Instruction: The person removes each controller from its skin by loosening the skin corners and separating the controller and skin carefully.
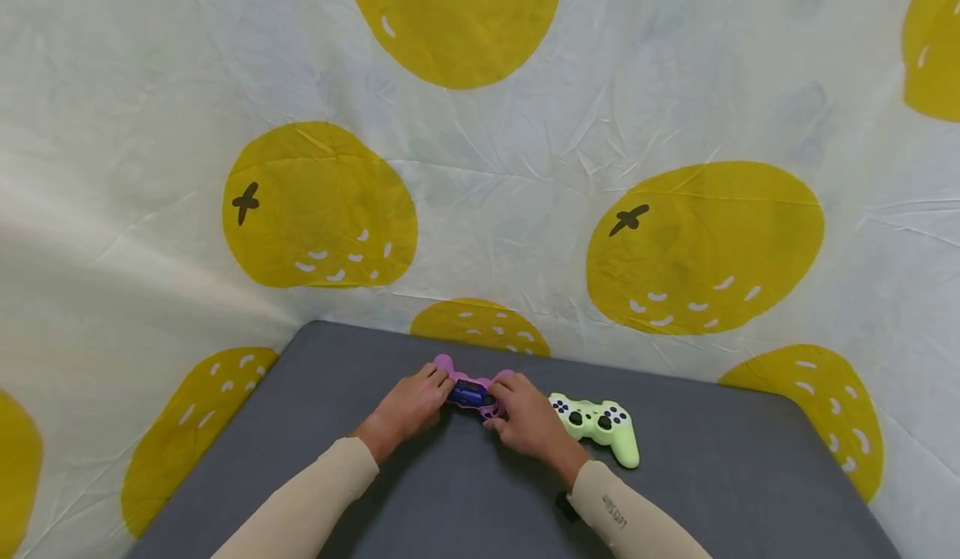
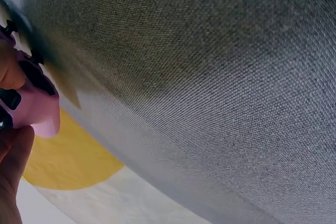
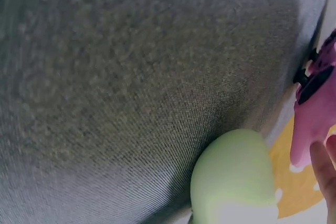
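A blue game controller (image 1: 468,393) in a pink rubbery cover (image 1: 444,362) is held between both hands near the back of the table. My left hand (image 1: 408,406) grips its left side, while my right hand (image 1: 529,419) pinches the right side. In the left wrist view, fingertips press on the pink cover (image 2: 42,111), which has dark openings. Black thumbsticks point toward the table. The right wrist view has the pink handle (image 3: 305,140) against a fingertip (image 3: 321,166). Just right of my right hand lies a pale green controller (image 1: 624,442), thumbsticks up.
The dark grey cloth-covered table (image 1: 442,509) spreads below the hands. Behind it hangs a white curtain (image 1: 495,226) printed with yellow fruit, meeting the table's back edge. A small black object (image 1: 567,507) shows beside the right sleeve.
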Demonstrator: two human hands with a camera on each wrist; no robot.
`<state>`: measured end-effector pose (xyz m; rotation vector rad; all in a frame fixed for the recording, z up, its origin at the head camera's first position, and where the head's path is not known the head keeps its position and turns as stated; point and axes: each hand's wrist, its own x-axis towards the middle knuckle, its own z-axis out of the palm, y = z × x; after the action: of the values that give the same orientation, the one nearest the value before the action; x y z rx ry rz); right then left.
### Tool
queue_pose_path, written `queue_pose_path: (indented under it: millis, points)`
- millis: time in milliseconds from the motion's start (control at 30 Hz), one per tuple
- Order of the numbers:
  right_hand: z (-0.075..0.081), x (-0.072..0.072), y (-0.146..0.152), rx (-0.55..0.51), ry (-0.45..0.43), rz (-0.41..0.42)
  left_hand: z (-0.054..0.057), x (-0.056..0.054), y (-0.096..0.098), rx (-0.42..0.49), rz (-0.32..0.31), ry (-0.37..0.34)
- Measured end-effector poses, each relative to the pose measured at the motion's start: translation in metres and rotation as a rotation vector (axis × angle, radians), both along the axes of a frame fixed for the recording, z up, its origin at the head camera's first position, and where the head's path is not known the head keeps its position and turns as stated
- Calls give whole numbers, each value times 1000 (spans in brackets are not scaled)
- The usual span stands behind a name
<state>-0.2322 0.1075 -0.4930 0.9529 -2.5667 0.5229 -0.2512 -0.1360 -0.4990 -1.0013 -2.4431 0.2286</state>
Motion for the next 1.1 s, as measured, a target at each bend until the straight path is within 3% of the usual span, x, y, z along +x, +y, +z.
queue_pose_path:
  millis: [133,300,500,633,733,933,1100]
  points:
    - [-4,-2,-2,152,158,29,-1,0,-2,-2,-13,19]
    - [-9,-4,-1,216,299,27,-5,0,-3,27,-37,53]
    - [-8,-4,-3,159,258,35,-6,0,-2,-5,-12,93]
    - [-5,-3,-8,82,205,54,-1,1,1,-25,22,63]
    - [-3,-2,-14,95,230,30,3,1,3,-22,36,32]
    - [-1,-1,-27,375,394,-114,9,-1,4,19,19,13]
    - [-3,0,-29,498,389,-151,11,-3,4,12,-1,-1]
